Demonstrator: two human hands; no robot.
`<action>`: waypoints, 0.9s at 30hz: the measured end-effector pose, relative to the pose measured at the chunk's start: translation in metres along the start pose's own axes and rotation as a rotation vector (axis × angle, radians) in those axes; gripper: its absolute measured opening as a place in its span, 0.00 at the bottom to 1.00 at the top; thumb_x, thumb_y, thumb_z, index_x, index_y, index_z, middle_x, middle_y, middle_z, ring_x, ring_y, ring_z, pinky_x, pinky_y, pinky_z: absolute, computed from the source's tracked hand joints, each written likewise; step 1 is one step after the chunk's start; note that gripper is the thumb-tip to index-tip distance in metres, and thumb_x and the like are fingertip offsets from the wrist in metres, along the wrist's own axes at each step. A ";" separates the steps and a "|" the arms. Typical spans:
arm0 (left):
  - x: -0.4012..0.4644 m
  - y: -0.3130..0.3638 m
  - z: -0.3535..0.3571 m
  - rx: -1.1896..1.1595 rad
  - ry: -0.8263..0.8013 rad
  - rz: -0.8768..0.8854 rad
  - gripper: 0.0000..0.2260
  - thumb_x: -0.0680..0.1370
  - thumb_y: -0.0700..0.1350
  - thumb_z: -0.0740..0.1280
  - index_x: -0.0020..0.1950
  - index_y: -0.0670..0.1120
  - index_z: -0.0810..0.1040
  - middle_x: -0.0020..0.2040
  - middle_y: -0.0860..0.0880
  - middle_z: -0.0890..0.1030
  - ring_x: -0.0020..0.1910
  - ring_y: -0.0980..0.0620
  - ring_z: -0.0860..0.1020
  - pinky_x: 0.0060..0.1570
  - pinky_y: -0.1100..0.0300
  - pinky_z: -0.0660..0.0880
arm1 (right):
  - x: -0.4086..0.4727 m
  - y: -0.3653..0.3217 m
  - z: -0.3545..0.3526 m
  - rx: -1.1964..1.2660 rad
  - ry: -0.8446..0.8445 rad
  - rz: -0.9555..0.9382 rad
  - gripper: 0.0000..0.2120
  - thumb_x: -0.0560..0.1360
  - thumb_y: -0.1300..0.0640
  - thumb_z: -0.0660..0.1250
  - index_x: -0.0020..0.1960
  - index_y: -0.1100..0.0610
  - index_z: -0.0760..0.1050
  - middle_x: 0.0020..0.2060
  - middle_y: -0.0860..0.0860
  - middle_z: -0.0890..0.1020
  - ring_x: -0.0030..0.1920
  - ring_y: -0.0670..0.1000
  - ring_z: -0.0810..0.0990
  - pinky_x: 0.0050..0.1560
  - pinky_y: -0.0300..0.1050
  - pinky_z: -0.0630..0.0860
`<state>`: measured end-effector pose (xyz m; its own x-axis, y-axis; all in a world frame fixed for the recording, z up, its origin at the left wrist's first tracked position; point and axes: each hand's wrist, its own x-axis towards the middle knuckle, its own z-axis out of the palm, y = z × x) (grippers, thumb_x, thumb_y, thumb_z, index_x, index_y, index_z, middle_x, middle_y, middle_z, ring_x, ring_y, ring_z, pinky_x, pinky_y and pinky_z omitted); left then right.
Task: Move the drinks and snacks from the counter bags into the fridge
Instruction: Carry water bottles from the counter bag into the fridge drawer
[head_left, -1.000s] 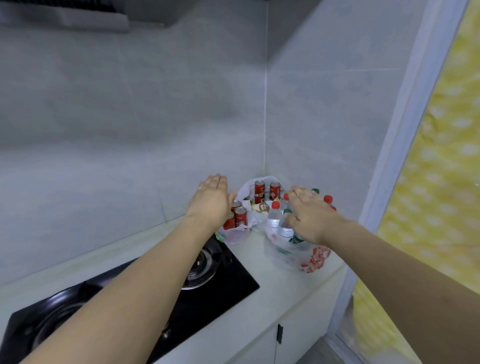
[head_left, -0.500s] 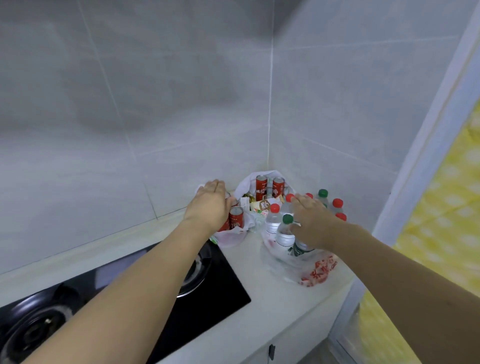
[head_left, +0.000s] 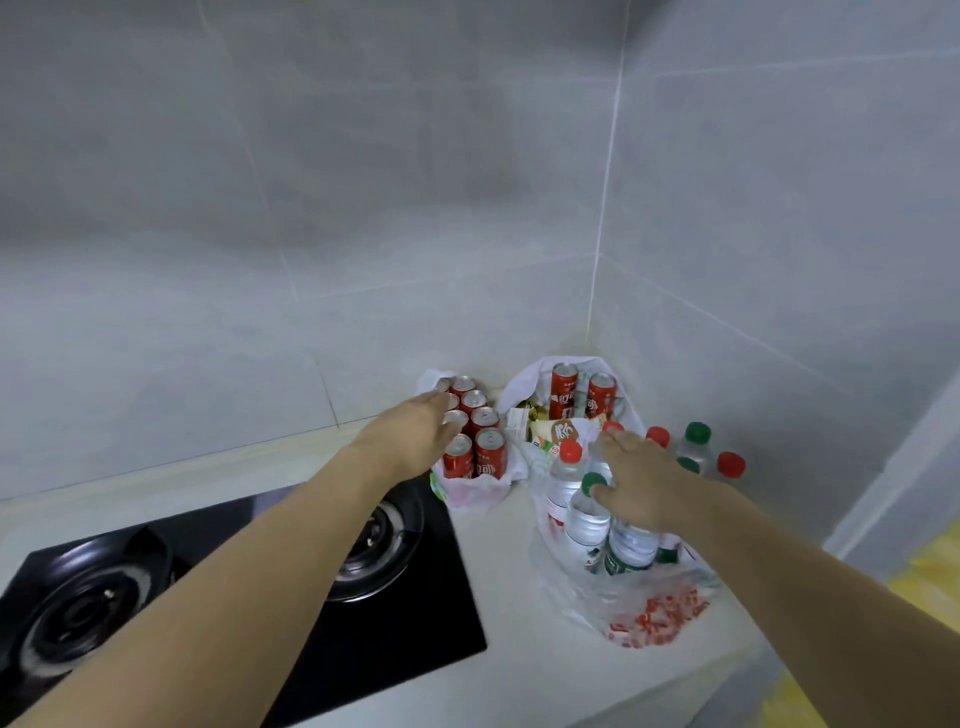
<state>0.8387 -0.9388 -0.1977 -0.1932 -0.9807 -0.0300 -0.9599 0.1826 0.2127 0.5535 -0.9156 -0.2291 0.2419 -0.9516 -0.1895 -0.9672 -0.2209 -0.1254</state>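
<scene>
Red cans (head_left: 474, 436) stood packed in a small white bag (head_left: 470, 493) under the left hand (head_left: 415, 436), whose fingers lay flat over their tops. Beside it, the right hand (head_left: 641, 486) rested open-fingered on capped water bottles (head_left: 587, 514) in a clear bag (head_left: 639, 603) on the counter (head_left: 509, 649).

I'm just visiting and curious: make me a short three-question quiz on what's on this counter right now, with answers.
1. True or false: the left hand is over the red cans in the small bag.
2. Which cap colours show on the water bottles under the right hand? A) blue and yellow B) red and green C) all white
3. Fill in: the black appliance left of the bags is a gas ____.

Key: 1 true. 2 B. 3 stove.
</scene>
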 end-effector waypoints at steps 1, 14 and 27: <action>0.006 -0.001 0.004 -0.012 -0.005 -0.015 0.20 0.84 0.52 0.56 0.74 0.45 0.67 0.72 0.46 0.72 0.66 0.44 0.73 0.62 0.51 0.72 | 0.007 0.004 0.001 -0.013 -0.021 0.001 0.35 0.81 0.46 0.59 0.80 0.56 0.46 0.80 0.53 0.48 0.79 0.54 0.47 0.77 0.52 0.47; 0.077 0.059 0.066 -0.116 -0.040 -0.136 0.13 0.83 0.48 0.60 0.65 0.45 0.71 0.61 0.43 0.78 0.55 0.41 0.77 0.51 0.52 0.73 | 0.075 0.060 0.005 -0.173 -0.251 -0.107 0.44 0.77 0.34 0.55 0.80 0.58 0.40 0.80 0.55 0.43 0.79 0.56 0.40 0.78 0.55 0.40; 0.103 0.084 0.116 -0.302 -0.148 -0.104 0.21 0.81 0.50 0.66 0.73 0.48 0.72 0.71 0.48 0.75 0.67 0.48 0.74 0.65 0.57 0.70 | 0.093 0.060 0.015 -0.241 -0.373 -0.252 0.22 0.76 0.36 0.58 0.52 0.53 0.76 0.51 0.52 0.79 0.54 0.55 0.76 0.60 0.51 0.70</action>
<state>0.7151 -1.0165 -0.2959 -0.1463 -0.9682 -0.2030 -0.8770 0.0320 0.4794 0.5186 -1.0139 -0.2685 0.4390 -0.7310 -0.5224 -0.8548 -0.5189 0.0077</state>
